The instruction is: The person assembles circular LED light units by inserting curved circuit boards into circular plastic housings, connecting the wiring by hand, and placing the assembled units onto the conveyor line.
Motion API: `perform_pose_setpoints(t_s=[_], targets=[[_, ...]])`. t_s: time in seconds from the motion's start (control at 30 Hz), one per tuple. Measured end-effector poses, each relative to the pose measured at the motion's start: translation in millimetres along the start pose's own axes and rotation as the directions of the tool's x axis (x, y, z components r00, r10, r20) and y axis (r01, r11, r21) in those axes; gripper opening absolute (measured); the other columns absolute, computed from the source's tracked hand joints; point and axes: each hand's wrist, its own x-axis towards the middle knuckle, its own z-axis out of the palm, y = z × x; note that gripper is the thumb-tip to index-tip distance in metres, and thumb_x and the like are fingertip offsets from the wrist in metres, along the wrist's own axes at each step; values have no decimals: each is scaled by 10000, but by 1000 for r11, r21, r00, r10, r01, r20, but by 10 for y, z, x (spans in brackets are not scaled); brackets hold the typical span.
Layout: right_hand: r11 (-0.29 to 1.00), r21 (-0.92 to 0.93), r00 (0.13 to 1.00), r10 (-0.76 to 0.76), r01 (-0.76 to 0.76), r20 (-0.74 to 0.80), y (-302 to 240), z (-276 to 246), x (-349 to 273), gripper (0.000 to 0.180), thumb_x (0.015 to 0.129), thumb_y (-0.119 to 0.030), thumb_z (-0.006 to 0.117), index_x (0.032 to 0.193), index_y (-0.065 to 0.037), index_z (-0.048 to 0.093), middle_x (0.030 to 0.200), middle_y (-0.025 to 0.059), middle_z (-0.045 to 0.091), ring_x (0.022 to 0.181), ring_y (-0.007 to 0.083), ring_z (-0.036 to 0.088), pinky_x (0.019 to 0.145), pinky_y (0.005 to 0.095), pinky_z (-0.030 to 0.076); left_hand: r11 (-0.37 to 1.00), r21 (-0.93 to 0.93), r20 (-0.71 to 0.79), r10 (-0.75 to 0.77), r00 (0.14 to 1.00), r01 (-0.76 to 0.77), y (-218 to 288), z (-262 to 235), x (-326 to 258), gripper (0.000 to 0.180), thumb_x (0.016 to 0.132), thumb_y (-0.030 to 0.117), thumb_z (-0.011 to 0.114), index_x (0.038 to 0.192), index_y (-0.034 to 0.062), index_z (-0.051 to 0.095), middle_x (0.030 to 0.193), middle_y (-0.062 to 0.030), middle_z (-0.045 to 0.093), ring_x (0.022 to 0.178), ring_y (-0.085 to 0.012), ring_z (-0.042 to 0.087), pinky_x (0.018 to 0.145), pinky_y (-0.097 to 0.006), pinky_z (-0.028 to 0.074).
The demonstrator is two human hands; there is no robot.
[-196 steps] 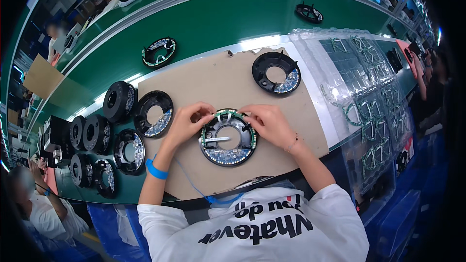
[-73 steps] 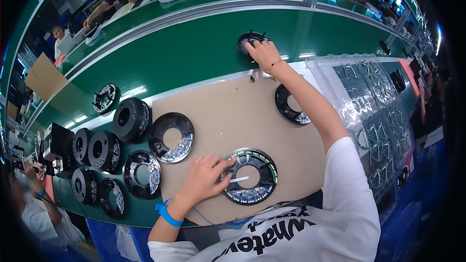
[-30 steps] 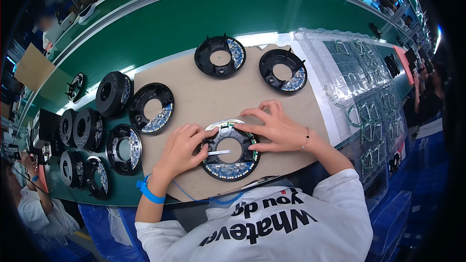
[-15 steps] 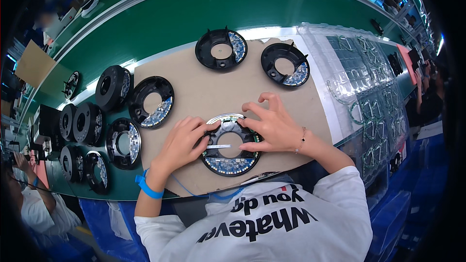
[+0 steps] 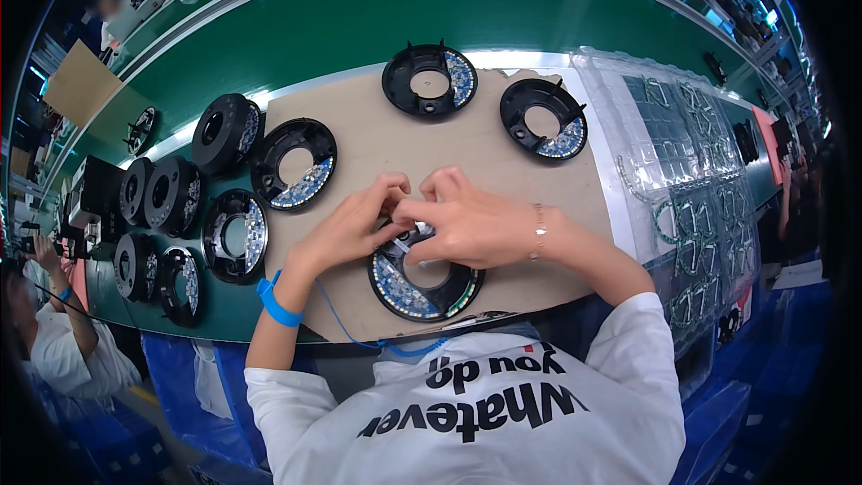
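Note:
A black ring-shaped housing [image 5: 455, 286] lies in front of me on a sheet of brown cardboard [image 5: 503, 292]. A blue circuit board [image 5: 399, 292] fills its near left part, and a green strip edges its near right. My left hand [image 5: 352, 223] is closed at the housing's far left rim, thumb and fingers bent inward. Over the far side, my right hand [image 5: 471, 223] has its fingers curled, with the thumb by the central hole. A short white flat cable [image 5: 401, 245] shows between the hands. The far rim and the fingertips' exact hold are hidden.
Similar housings [image 5: 429, 81] [image 5: 543, 119] [image 5: 294, 164] lie farther out on the cardboard. Several more, some closed into thick black rings [image 5: 226, 135], stand on the green table at left. Clear plastic trays [image 5: 691, 189] with green curved strips lie at right. A blue wrist cord [image 5: 337, 314] trails from my left wrist.
The housing has turned clockwise, its blue board shifting from the near side to the near left. My right hand has moved left and curled its fingers close to my left hand.

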Motion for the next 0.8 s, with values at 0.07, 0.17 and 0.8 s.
perform_pose_setpoints(t_s=[0.07,0.17,0.8], targets=[[1000,-23,999,-21,20,-32,21,173,50,176,697,-104,589,865,-127,636,1111,73,458,982,331,389,878,413,337,999,-22,-26,31,999,-32,-101,-2,1,491,733,-31,634,1112,48,331,867,-135,603,817,-277,613,777,-356,481],[996,-71,993,-58,51,-98,3,295,104,152,721,-123,558,856,-114,628,1143,83,438,996,326,394,903,433,315,997,-65,-45,44,998,-47,-138,0,12,530,703,-48,636,1117,48,320,848,-135,592,796,-279,604,778,-358,482],[957,285,926,149,-48,-346,89,547,94,119,719,-155,679,818,-132,616,811,-33,587,926,215,447,878,375,295,922,387,-436,173,883,11,125,-37,-547,345,682,63,714,952,34,503,825,-94,599,768,-249,578,679,-339,462]])
